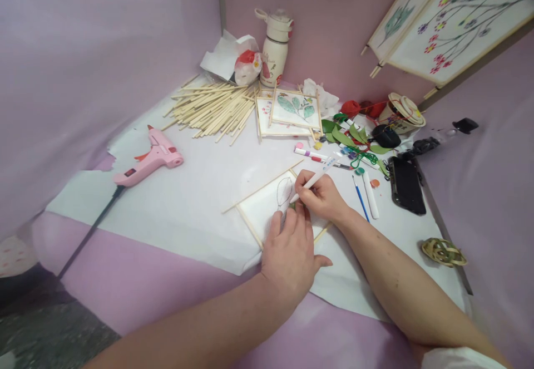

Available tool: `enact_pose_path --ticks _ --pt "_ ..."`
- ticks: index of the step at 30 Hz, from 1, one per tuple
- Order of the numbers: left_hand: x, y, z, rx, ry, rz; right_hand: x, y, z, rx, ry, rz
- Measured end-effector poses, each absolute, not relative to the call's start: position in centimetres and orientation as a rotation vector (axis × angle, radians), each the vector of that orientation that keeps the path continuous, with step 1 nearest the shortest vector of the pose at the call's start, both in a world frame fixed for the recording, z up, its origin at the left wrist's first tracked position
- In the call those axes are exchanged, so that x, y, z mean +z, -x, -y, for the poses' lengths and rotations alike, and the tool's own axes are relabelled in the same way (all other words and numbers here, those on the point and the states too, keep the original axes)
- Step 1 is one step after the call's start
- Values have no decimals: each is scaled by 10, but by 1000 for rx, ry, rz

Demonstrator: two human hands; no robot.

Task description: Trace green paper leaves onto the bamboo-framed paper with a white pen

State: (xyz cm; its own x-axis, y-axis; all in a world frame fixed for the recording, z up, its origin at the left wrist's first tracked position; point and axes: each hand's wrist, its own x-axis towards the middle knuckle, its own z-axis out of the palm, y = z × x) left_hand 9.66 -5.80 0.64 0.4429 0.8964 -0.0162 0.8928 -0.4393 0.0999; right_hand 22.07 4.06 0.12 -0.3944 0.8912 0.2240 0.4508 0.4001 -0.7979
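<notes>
My right hand [326,195] is closed around a white pen [317,173], its tip down on a sheet of white paper [259,212] framed with thin wooden sticks. A dark leaf outline [284,191] is drawn on the sheet, left of the pen tip. My left hand [288,255] lies flat over the lower part of the frame, fingers stretched forward and thumb out to the right. Under its fingertips shows a bit of green leaf [292,206], mostly hidden by the fingers.
A pink glue gun [150,160] lies left, its cord running off the table. Behind are loose wooden sticks [212,107], a bottle [275,49] and framed leaf pictures [295,107]. To the right are green leaves [342,135], a blue brush [360,198] and a phone [406,185].
</notes>
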Motion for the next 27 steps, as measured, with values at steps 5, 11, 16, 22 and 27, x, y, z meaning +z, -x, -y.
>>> enact_pose_path --ticks 5,11,16,22,27 --pt "8 -96 58 64 -2577 -1611 1 -222 -42 772 1172 1952" --pt "9 -96 58 65 -2562 -1600 1 -221 -40 895 1134 1969" --pt "9 -96 59 63 -2559 -1604 3 -219 -38 957 1134 2006" --pt "7 -96 60 55 -2564 -1616 3 -219 -39 888 1171 1994" --pt "6 -96 59 59 -2576 -1599 1 -222 -42 710 1160 1878"
